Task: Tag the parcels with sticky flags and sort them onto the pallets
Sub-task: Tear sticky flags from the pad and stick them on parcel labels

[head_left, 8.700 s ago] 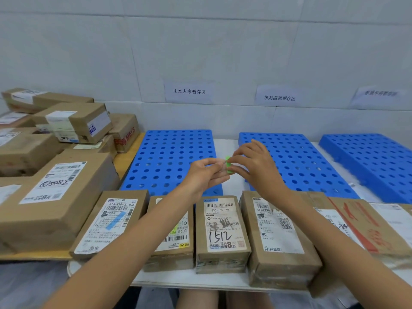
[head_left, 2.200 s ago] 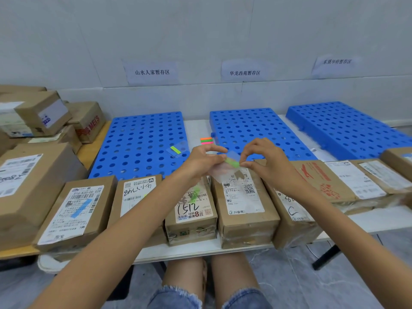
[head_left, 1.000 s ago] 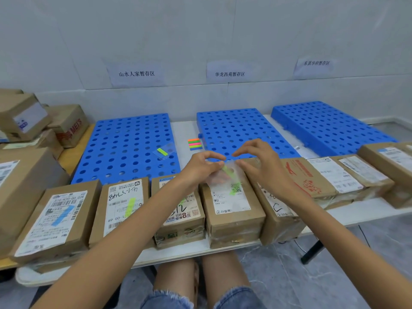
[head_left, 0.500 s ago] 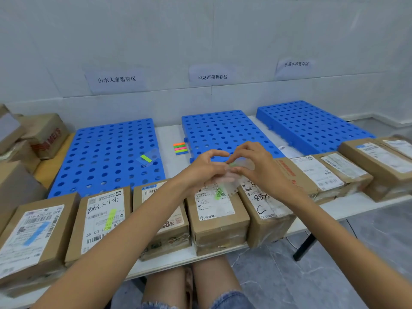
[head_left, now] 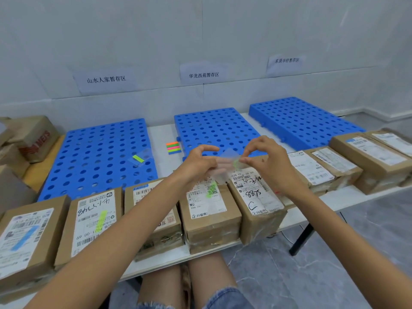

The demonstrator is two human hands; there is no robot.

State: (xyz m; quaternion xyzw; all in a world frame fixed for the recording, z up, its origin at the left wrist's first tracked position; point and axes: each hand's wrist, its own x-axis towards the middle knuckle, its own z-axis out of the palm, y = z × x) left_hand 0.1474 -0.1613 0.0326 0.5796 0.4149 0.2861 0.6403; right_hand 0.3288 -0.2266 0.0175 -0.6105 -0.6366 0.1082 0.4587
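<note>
- Centrally, a clear sheet (head_left: 225, 167) hangs above the front row of parcels, between both hands, with a green flag (head_left: 236, 162) at its 3 o'clock edge.
- The left hand (head_left: 196, 166) grips the sheet's 9 o'clock side with curled fingers, the forefinger arched over the top.
- The right hand (head_left: 268, 162) pinches thumb and forefinger tips together right at the green flag, with the other fingers loosely curled behind.
- The sheet and flag are blurred, so I cannot tell whether the flag is peeled free or stuck down, nor whether the right fingertips grip the flag alone.
- At 6 o'clock from the sheet lies a flagged parcel (head_left: 209, 210) with a green strip on its label; the left wrist covers the label's top corner.
- Just beside it at 3 o'clock is the parcel marked 8875 (head_left: 256, 204), its upper label edge behind the sheet.
- At 9 o'clock, the left forearm crosses a middle parcel (head_left: 156, 226) and hides most of its label.
- Further toward 9 o'clock sit a parcel with a yellow-green strip (head_left: 95, 219) and a parcel with a blue strip (head_left: 24, 237), the latter cut off by the frame edge.
- At 11 o'clock a pad of coloured flags (head_left: 173, 147) rests on the table (head_left: 162, 134), between the left pallet (head_left: 89, 166) and the middle pallet (head_left: 214, 126).
- A second sheet (head_left: 140, 157) bearing a yellow-green flag lies on the left pallet.
- At 1 o'clock stands the right pallet (head_left: 301, 121); the wall signs (head_left: 106, 79) above are legible but small.
</note>
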